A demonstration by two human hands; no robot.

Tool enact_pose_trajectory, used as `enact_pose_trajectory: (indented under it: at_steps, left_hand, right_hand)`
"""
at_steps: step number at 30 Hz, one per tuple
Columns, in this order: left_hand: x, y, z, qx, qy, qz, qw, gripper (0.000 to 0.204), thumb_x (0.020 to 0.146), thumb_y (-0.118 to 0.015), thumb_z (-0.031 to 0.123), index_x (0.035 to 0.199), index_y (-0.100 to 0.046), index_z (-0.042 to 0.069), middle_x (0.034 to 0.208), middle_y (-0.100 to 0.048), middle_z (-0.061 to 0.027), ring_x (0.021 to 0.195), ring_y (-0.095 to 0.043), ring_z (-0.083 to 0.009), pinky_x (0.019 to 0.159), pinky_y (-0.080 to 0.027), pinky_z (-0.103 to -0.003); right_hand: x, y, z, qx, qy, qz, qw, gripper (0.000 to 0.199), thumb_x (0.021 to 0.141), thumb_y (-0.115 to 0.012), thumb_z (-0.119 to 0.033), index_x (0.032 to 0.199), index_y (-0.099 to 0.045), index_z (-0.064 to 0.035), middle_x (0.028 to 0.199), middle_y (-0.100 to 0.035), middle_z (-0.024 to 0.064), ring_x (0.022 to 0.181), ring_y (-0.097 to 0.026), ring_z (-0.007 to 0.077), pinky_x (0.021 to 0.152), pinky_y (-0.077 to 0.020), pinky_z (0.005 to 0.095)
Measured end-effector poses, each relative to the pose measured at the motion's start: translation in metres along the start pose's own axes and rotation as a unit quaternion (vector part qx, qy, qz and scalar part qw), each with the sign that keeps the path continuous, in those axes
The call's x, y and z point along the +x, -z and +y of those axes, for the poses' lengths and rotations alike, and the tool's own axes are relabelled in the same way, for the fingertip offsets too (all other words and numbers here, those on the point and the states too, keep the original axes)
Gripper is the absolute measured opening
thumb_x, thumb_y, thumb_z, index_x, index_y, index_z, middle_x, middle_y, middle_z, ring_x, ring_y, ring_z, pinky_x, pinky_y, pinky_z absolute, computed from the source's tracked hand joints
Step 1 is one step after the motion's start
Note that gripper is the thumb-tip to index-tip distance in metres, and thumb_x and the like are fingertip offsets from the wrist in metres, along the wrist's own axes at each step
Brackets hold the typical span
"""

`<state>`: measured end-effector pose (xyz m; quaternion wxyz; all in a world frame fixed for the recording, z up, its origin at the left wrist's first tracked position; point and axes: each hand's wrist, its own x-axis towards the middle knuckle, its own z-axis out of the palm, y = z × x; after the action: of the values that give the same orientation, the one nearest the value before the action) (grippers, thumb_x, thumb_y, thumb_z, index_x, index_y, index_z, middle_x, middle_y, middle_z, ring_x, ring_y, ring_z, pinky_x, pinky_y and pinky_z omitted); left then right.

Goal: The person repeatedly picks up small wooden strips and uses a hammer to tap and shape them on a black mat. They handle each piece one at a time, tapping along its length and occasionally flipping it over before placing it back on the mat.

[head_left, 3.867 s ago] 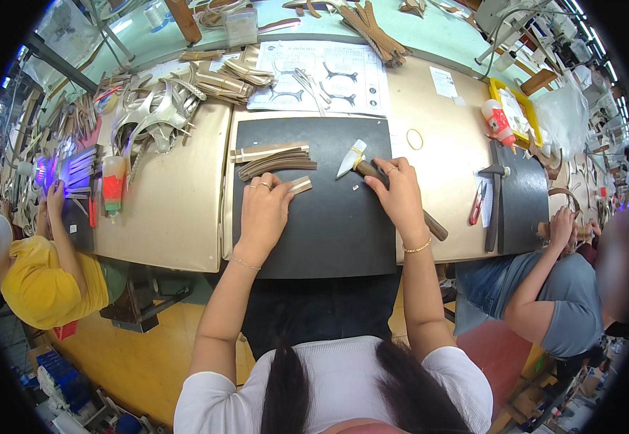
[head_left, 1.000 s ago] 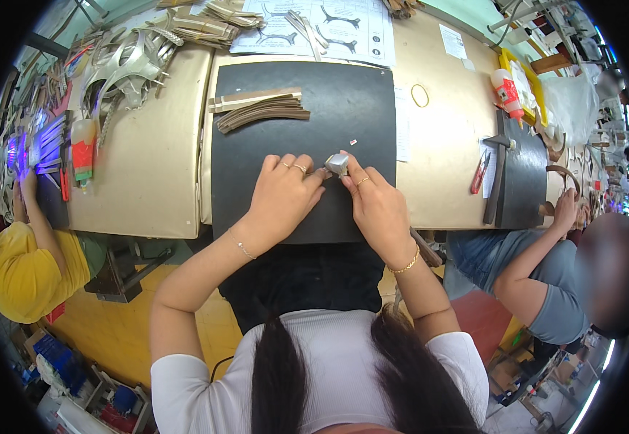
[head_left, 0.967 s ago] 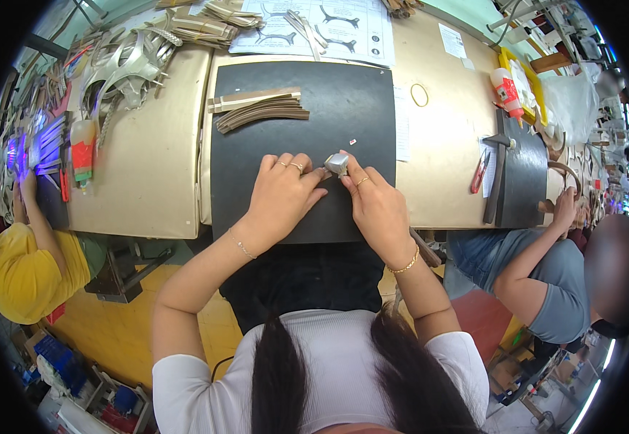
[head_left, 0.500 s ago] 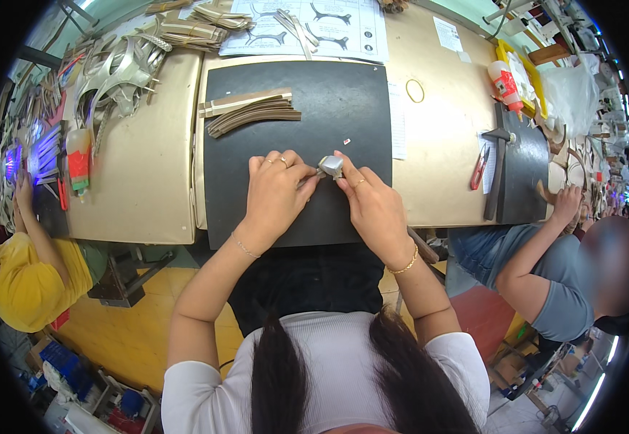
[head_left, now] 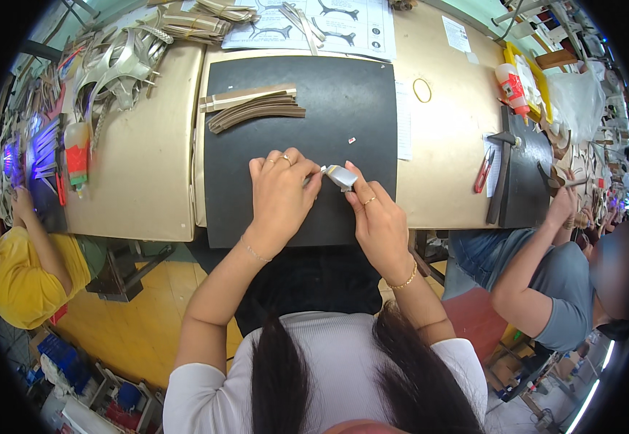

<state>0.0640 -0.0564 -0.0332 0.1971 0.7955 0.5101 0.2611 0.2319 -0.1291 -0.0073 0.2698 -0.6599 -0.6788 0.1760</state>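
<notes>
Above the black mat, both my hands work at a small silvery piece with a yellowish edge at its left end; its exact kind is unclear. My right hand grips its right side between thumb and fingers. At its left tip my left hand is closed in a pinch, with a tiny whitish bit showing at the fingertips. Farther up the mat lies a stack of curved brown strips, beside a paler straight strip bundle. A tiny white and red scrap sits beyond my hands.
Silvery strap parts are heaped at the far left, near a red and white bottle. Printed drawings lie at the back. On the right are a rubber band, a red cutter and a hammer. Co-workers sit on both sides.
The silvery piece has turned and now slants down to the right. My right hand has shifted slightly right and nearer me. The right co-worker's hands have moved.
</notes>
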Motion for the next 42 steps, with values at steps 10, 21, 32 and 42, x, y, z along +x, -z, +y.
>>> enact_pose_trajectory:
  at_steps: [10,21,32,42]
  left_hand:
    - [-0.002,-0.002,-0.001,0.013,-0.011,0.011,1.000,0.005,0.081,-0.080,0.013,0.085,-0.077,0.012,0.081,-0.062,0.0018,0.082,-0.057,-0.0191,0.083,-0.036,-0.037]
    - [-0.007,-0.001,-0.005,0.009,-0.043,0.023,0.999,0.011,0.079,-0.083,0.016,0.088,-0.078,0.013,0.084,-0.061,0.0025,0.088,-0.057,-0.0185,0.085,-0.036,-0.037]
    - [0.006,0.004,0.003,-0.045,0.105,-0.073,0.991,0.009,0.082,-0.080,0.019,0.082,-0.078,0.010,0.084,-0.065,0.0004,0.089,-0.057,-0.0206,0.087,-0.032,-0.038]
    - [0.015,0.006,0.008,-0.039,0.154,-0.105,0.982,0.009,0.079,-0.081,0.018,0.078,-0.076,0.010,0.081,-0.065,-0.0006,0.089,-0.057,-0.0207,0.088,-0.031,-0.038]
  right_hand:
    - [0.004,-0.005,0.001,-0.020,-0.005,-0.006,1.000,0.046,0.097,-0.067,-0.013,0.143,-0.061,-0.0132,0.084,-0.062,0.0071,0.067,-0.064,0.0272,0.058,-0.0512,0.0394]
    - [0.004,-0.007,0.000,-0.022,-0.012,-0.003,1.000,0.046,0.097,-0.067,-0.014,0.143,-0.061,-0.0143,0.085,-0.062,0.0069,0.068,-0.064,0.0266,0.059,-0.0516,0.0392]
    - [0.004,0.001,-0.002,0.006,-0.026,-0.004,1.000,0.046,0.098,-0.067,-0.013,0.144,-0.061,-0.0145,0.087,-0.063,0.0075,0.068,-0.064,0.0272,0.060,-0.0517,0.0394]
    - [0.003,-0.004,-0.001,-0.014,-0.017,-0.015,1.000,0.044,0.098,-0.066,-0.014,0.142,-0.061,-0.0139,0.086,-0.062,0.0077,0.067,-0.064,0.0275,0.059,-0.0512,0.0401]
